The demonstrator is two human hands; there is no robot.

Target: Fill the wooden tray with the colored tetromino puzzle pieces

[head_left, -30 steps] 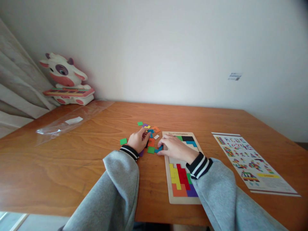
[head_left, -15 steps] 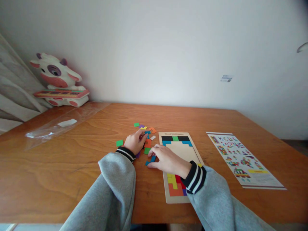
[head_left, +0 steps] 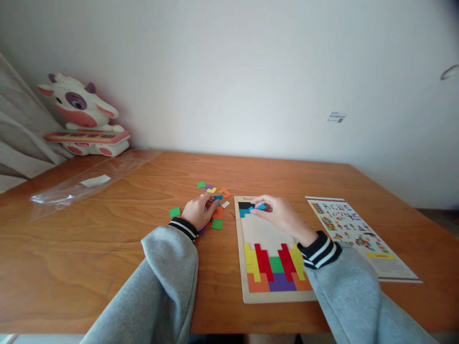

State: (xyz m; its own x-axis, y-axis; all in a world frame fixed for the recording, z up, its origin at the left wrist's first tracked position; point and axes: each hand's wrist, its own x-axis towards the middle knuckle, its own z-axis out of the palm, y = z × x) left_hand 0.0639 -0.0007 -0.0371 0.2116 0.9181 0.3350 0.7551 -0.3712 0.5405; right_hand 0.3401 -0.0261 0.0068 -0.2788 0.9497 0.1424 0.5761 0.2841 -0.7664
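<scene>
My right hand (head_left: 278, 212) is above the upper part of a wooden puzzle board (head_left: 240, 267), pinching a blue puzzle piece (head_left: 260, 207) between thumb and fingers. Black and blue pieces lie along the board's top; red, yellow, green, orange and purple ones fill its lower part, with bare wood between. Left of the board, my left hand (head_left: 199, 210) rests over loose pieces, its fingers curled and closed on another blue puzzle piece (head_left: 218, 197). Beside that hand lie an orange piece (head_left: 217, 213), a green piece (head_left: 217, 224) and a white piece (head_left: 225, 204).
A printed pattern sheet (head_left: 353, 234) lies to the right of the board. At the far left, a toy cow keyboard (head_left: 88, 136) stands by the wall, with a clear plastic bag (head_left: 71, 191) in front of it. Another green piece (head_left: 175, 212) is left of my left hand.
My right hand has carried a blue piece from the table left of the board to over the board's top, uncovering the lower pieces. My left hand has stayed among the loose pieces.
</scene>
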